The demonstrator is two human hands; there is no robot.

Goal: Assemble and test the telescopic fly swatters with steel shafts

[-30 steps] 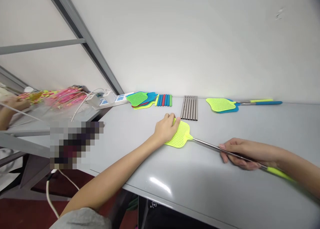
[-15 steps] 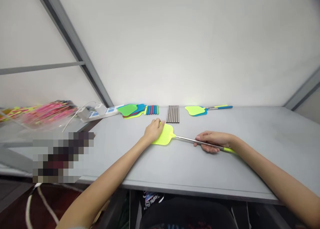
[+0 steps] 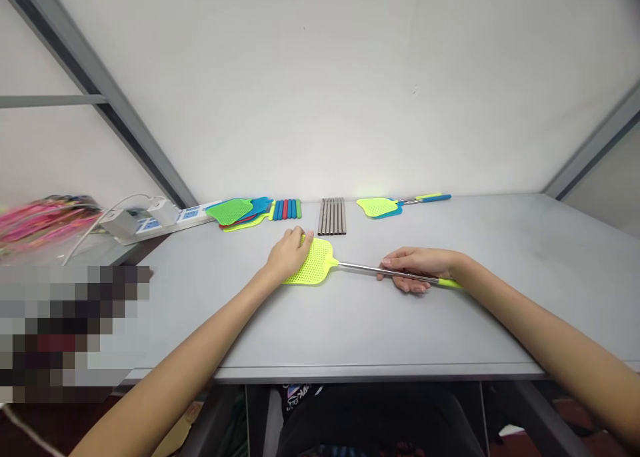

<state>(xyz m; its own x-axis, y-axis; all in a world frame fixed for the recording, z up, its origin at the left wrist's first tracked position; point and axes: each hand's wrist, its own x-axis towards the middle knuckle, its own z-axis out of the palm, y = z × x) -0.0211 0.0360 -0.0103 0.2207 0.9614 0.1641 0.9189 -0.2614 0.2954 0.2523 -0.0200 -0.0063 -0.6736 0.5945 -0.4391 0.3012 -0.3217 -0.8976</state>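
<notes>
A yellow fly swatter (image 3: 316,262) lies across the table in front of me, its perforated head to the left and its metal rod running right to a yellow grip. My left hand (image 3: 289,254) is closed on the left edge of the head, thumb on top. Around the rod is my right hand (image 3: 413,269), fingers curled; the grip passes partly under my right wrist. Behind them lie several metal rods (image 3: 332,216) side by side. Two swatters, one yellow (image 3: 376,207) and one blue (image 3: 389,213), rest together at the back right.
Loose swatter heads (image 3: 230,212) in green, blue, red and yellow are piled at the back left, beside a row of coloured grips (image 3: 286,209). A white power strip (image 3: 187,218) with plugs stands further left. Pink items in plastic (image 3: 37,227) lie beyond it.
The camera view has shifted, so the table items appear further left and slightly higher. Both hands keep their hold on the yellow swatter, which looks nearly unchanged in position on the table.
</notes>
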